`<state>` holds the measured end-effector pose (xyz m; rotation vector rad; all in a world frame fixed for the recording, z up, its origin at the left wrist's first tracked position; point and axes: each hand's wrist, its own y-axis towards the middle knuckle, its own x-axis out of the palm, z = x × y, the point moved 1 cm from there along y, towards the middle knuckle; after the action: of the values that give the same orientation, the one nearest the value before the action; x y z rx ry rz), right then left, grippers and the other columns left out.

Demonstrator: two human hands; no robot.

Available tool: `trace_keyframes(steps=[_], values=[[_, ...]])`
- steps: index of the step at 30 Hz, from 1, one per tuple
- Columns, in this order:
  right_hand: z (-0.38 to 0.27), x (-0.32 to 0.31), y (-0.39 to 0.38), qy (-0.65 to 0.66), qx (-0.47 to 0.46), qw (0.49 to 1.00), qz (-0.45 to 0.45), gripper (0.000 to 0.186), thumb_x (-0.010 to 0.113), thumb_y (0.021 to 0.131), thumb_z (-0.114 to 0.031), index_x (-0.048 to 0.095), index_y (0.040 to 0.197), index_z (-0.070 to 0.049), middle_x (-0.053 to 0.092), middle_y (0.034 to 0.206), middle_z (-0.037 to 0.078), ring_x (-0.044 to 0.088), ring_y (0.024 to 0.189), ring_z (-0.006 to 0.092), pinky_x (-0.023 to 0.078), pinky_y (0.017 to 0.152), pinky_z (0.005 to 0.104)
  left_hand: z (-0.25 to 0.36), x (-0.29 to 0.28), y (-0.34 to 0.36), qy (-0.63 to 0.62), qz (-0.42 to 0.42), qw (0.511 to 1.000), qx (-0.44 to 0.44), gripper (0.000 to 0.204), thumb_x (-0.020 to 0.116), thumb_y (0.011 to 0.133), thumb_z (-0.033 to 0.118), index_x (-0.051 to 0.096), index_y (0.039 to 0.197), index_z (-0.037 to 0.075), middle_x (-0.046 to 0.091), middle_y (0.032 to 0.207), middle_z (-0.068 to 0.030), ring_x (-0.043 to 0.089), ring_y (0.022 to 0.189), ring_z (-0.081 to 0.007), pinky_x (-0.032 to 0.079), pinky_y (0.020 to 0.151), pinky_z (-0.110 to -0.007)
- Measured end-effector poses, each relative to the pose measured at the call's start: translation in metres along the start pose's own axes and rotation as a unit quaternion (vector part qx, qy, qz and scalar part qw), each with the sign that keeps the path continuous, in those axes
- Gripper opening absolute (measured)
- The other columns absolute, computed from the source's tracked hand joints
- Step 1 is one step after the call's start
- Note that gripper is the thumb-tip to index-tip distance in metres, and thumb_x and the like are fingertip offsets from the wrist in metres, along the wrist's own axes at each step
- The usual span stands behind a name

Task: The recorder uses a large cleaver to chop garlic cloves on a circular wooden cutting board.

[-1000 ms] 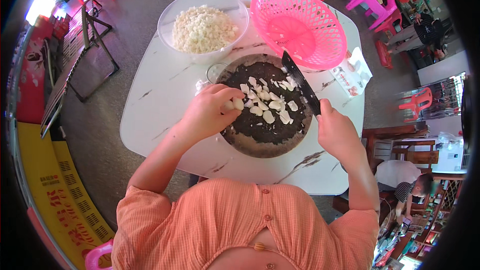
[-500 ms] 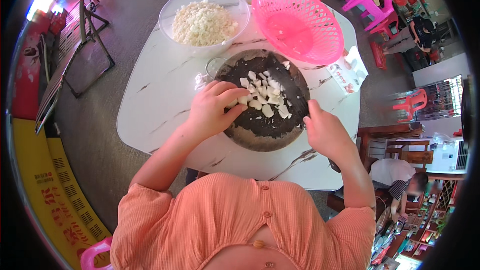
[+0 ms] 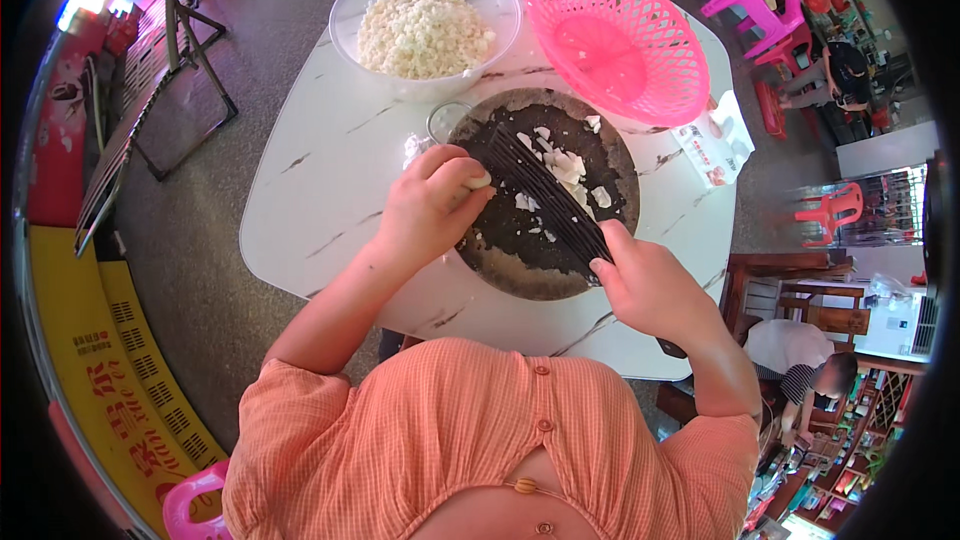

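Observation:
My right hand (image 3: 655, 285) is wrapped round the handle of a dark, ridged cleaver (image 3: 545, 195). Its broad blade lies slanted over the round wooden chopping board (image 3: 530, 280), hiding some of what is under it. Crushed and broken white pieces, which look like garlic (image 3: 567, 168), are scattered beside the blade. At the board's left edge my left hand (image 3: 425, 202) is closed, with a pale garlic clove (image 3: 480, 181) showing between thumb and fingers. Whether more cloves are in that palm cannot be seen.
A clear bowl (image 3: 345, 40) heaped with chopped white bits stands behind the board. To its right a pink perforated basket (image 3: 690, 70) lies on the white table (image 3: 300, 210), with a printed white packet (image 3: 715, 145) beside it. Two other people are farther off at the right.
The cleaver has come up from the board's right side and turned flat-looking across the garlic. Several whole cloves have become flattened, broken pieces. My left hand has drawn back slightly from the pile.

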<state>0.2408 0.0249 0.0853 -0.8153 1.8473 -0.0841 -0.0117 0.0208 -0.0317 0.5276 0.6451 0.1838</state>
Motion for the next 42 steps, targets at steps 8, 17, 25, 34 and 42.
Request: trace_keyframes(steps=[8, 17, 25, 34, 42], values=[[0.003, -0.007, -0.007, -0.008, 0.047, 0.999, 0.021, 0.028, 0.053, 0.096, -0.014, 0.039, 0.115, 0.000, 0.063, 0.079, 0.029, 0.062, 0.079, 0.0506, 0.046, 0.068, 0.0587, 0.014, 0.019, 0.005, -0.048, -0.053, 0.995, 0.068, 0.024, 0.082, 0.075, 0.012, 0.065, 0.093, 0.008, 0.064, 0.102, -0.0082, 0.065, 0.091, -0.0279, 0.055, 0.075, -0.038], [0.009, -0.006, -0.006, -0.076, 0.050, 0.995, 0.028, 0.028, 0.053, 0.095, -0.012, 0.041, 0.116, 0.003, 0.063, 0.078, 0.028, 0.063, 0.076, 0.0493, 0.049, 0.066, 0.0565, 0.012, 0.017, -0.004, -0.018, -0.040, 0.996, 0.077, 0.016, 0.077, 0.079, 0.008, 0.068, 0.092, 0.008, 0.063, 0.103, -0.0073, 0.063, 0.094, -0.0276, 0.053, 0.081, -0.039], [-0.008, -0.009, -0.026, 0.009, 0.010, 1.000, 0.008, 0.032, 0.052, 0.096, -0.012, 0.041, 0.122, 0.002, 0.064, 0.086, 0.029, 0.062, 0.077, 0.0509, 0.048, 0.066, 0.0571, 0.007, 0.019, -0.006, -0.065, -0.003, 0.995, 0.072, 0.016, 0.076, 0.076, 0.000, 0.071, 0.091, 0.004, 0.065, 0.095, -0.0090, 0.064, 0.086, -0.0277, 0.053, 0.078, -0.037], [-0.016, -0.002, -0.018, -0.034, 0.003, 0.999, -0.015, 0.027, 0.052, 0.094, -0.010, 0.040, 0.114, 0.002, 0.064, 0.085, 0.028, 0.062, 0.073, 0.0487, 0.050, 0.066, 0.0559, 0.005, 0.019, -0.005, -0.052, 0.003, 0.996, 0.073, 0.015, 0.074, 0.077, -0.002, 0.072, 0.091, 0.003, 0.066, 0.094, -0.0094, 0.065, 0.087, -0.0272, 0.054, 0.079, -0.037], [-0.009, 0.009, 0.007, -0.023, 0.003, 1.000, 0.017, 0.025, 0.053, 0.094, -0.011, 0.039, 0.111, 0.002, 0.064, 0.081, 0.028, 0.062, 0.073, 0.0495, 0.048, 0.064, 0.0577, 0.006, 0.020, -0.005, -0.057, -0.001, 0.996, 0.072, 0.014, 0.074, 0.077, -0.001, 0.072, 0.091, 0.004, 0.067, 0.094, -0.0086, 0.066, 0.087, -0.0268, 0.054, 0.079, -0.037]])
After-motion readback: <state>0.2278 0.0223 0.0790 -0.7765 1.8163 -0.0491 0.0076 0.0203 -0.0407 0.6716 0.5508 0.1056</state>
